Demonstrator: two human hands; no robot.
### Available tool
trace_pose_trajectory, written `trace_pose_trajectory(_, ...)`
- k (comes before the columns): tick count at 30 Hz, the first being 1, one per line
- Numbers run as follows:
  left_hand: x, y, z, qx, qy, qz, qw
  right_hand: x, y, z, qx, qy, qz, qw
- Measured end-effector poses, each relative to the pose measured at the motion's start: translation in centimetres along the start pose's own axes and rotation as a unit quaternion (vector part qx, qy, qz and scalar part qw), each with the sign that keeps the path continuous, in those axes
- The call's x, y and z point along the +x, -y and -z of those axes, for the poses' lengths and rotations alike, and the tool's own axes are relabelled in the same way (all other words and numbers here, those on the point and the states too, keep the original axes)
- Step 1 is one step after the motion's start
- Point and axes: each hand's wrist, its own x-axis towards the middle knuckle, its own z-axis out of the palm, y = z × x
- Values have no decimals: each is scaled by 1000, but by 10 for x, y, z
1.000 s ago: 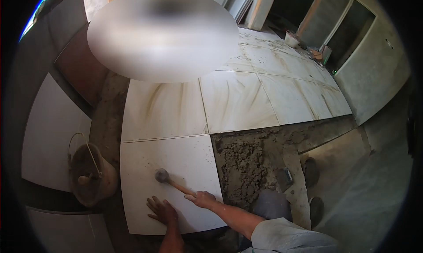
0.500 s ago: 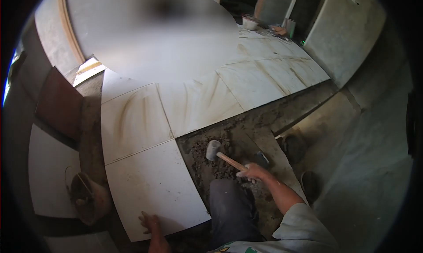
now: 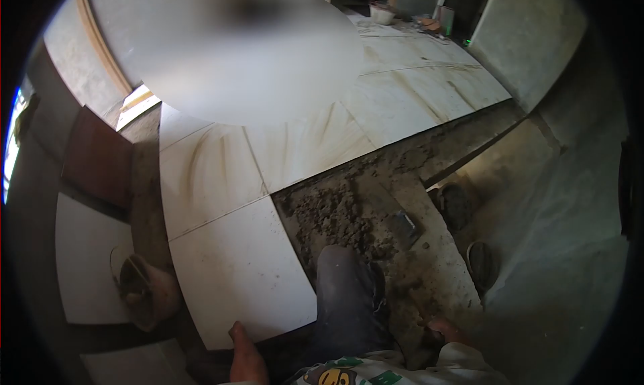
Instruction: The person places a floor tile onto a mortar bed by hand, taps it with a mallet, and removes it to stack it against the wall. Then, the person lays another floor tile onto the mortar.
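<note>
A white floor tile (image 3: 245, 271) lies in front of me, beside larger laid tiles. My left hand (image 3: 243, 338) is at its near edge, with a small part of the hand over the tile and most fingers hidden. Low on the right, my right hand (image 3: 445, 330) is down by the dirty slab next to my knee. Its fingers are partly out of sight, and I cannot make out anything in it. Loose dark mortar (image 3: 335, 214) lies in the gap right of the tile. On it, farther right, rests a flat, trowel-like tool (image 3: 404, 225). No mallet shows now.
A bucket (image 3: 151, 291) stands on the left near a leaning white panel (image 3: 90, 261). Laid tiles (image 3: 288, 153) with brown smears stretch ahead. A white tub (image 3: 382, 14) sits at the back. Dark footwear (image 3: 480, 265) lies right of the slab. A blurred patch covers the upper middle.
My right hand has drawn back and down from over the mortar, and the rubber mallet it held is out of view. My left hand, spread on the tile before, is now at its edge.
</note>
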Motion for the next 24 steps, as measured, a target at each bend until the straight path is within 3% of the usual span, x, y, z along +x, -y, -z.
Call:
trace_pose_trajectory(1, -6, -3, 3, 23, -31, 22, 999, 19, -15, -9, -13, 10, 7, 1000)
trace_pose_trajectory(3, -23, -20, -1, 36, -71, 53, 995, 69, -41, -25, -196, -116, 48, 973)
trace_pose_trajectory(5, -55, -31, 4, 5, -48, 44, 998, 96, -9, 3, -147, -200, -5, 969)
trace_pose_trajectory(6, -68, -35, 11, -10, -37, 41, 998, 56, 59, 33, -3, -266, 1, 964)
trace_pose_trajectory(7, -78, -43, 18, -24, -34, 35, 999, 10, 133, 60, 39, -287, 18, 957)
trace_pose_trajectory(8, -88, -54, 24, -36, -28, 27, 999, 18, 159, 65, 63, -424, 134, 893)
trace_pose_trajectory(9, -116, -78, 36, -52, -31, 34, 998, -24, 217, 85, 48, -436, 191, 878)
trace_pose_trajectory(10, -136, -93, 47, -66, -32, 39, 997, -47, 260, 92, 110, -463, 317, 820)
trace_pose_trajectory(12, -91, -87, 75, -143, -51, 15, 988, -93, 341, 86, 127, -492, 478, 717)
trace_pose_trajectory(14, -39, -71, 106, -163, -36, -6, 986, -140, 402, 49, 210, -314, 458, 805)
trace_pose_trajectory(15, -18, -57, 115, -186, -26, -30, 982, -126, 414, 20, 165, -299, 474, 812)
trace_pose_trajectory(17, 15, -18, 119, -231, -32, -21, 972, -94, 424, -51, 86, -177, 436, 878)
trace_pose_trajectory(19, 46, 24, 136, -277, -45, -13, 960, -50, 409, -115, -46, -123, 356, 925)
trace_pose_trajectory(21, 55, 52, 137, -309, -81, -7, 947, 14, 371, -171, -71, -162, 295, 939)
trace_pose_trajectory(23, 60, 78, 143, -336, -127, -6, 933, 11, 360, -176, -121, -160, 212, 956)
trace_pose_trajectory(24, 67, 86, 143, -346, -142, -10, 927, 32, 353, -174, -108, -98, 163, 976)
